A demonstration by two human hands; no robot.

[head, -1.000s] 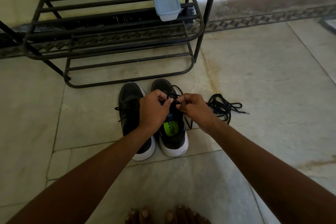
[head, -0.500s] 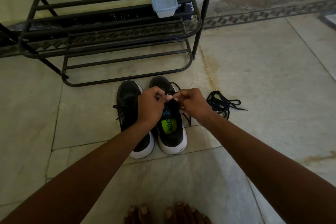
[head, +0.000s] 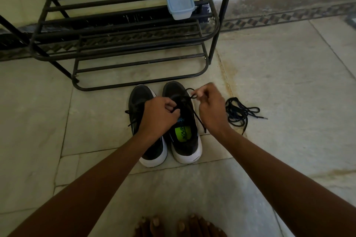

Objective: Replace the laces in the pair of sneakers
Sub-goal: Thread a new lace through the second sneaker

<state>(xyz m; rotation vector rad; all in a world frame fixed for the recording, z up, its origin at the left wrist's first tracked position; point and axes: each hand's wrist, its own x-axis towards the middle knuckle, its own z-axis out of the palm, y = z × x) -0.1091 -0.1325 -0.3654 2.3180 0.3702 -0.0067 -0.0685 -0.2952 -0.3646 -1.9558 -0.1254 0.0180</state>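
Two black sneakers with white soles stand side by side on the floor, toes toward the rack. The left sneaker (head: 138,102) is partly hidden by my left hand (head: 159,114). The right sneaker (head: 185,140) shows a green insole. My left hand pinches a black lace at the right sneaker's tongue. My right hand (head: 209,106) has pulled out to the right of that shoe and pinches a loop of the same lace (head: 197,117), whose loose end trails down beside the shoe. A loose bundle of black laces (head: 238,113) lies on the floor to the right.
A black metal shoe rack (head: 123,44) stands just beyond the sneakers, with a lidded blue plastic box (head: 180,4) on a shelf. My bare toes (head: 179,226) show at the bottom edge. Pale stone floor tiles (head: 289,82) spread to the right.
My right hand moved out to the right, away from my left hand, drawing a lace loop with it. My left hand stayed at the right sneaker's tongue.
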